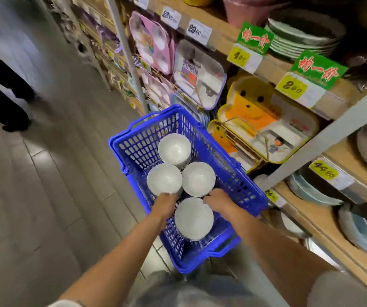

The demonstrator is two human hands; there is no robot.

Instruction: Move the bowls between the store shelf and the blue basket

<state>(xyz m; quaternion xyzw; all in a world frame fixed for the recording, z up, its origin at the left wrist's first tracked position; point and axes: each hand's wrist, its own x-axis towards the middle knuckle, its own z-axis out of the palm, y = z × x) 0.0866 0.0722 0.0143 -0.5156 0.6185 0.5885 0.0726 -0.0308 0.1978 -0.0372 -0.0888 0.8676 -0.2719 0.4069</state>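
While four white bowls sit mouth-up inside the blue basket, both hands reach down among them. The far bowl tops what looks like a stack, the left bowl and right bowl lie side by side, touching, and the near bowl sits between the two wrists. The left hand is at the left bowl's near rim, its fingers hidden below the edge; the right hand has bent fingertips at the right bowl's near rim. Whether either hand actually grips a bowl cannot be told. The basket stands on the grey floor just beside the store shelf, which carries plates, yellow price tags and hanging divided trays in pink, lilac and yellow. Another person's dark legs stand well apart, at far left.
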